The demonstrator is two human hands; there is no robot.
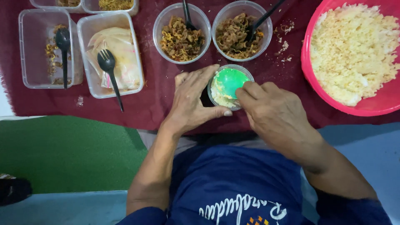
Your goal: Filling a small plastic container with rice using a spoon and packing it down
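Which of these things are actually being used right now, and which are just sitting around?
In use:
left hand
right hand
small clear cup
green scoop

Lying about:
two noodle bowls
pink rice basin
black fork
rectangular containers

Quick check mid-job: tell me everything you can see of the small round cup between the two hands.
The small clear plastic cup stands upright on the maroon cloth, below two noodle bowls. Its inside shows green, with pale rice packed along the left and lower wall. The left hand cups its left side; the right hand presses fingertips into its right rim.
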